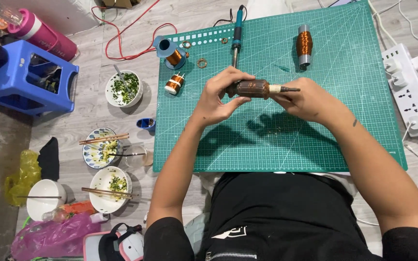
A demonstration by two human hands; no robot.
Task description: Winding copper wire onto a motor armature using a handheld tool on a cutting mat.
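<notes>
Both hands hold a motor armature [252, 89] level above the middle of the green cutting mat [315, 140]; the left hand [217, 99] has its grip closed round the wound body, the right hand [305, 100] pinches the shaft end; a soldering iron [237, 35] lies just beyond, at the mat's far edge; copper wire spools [174, 83] sit by the far left corner; a copper-wound rotor [304, 46] stands far right; the mat's near half lies open.
</notes>
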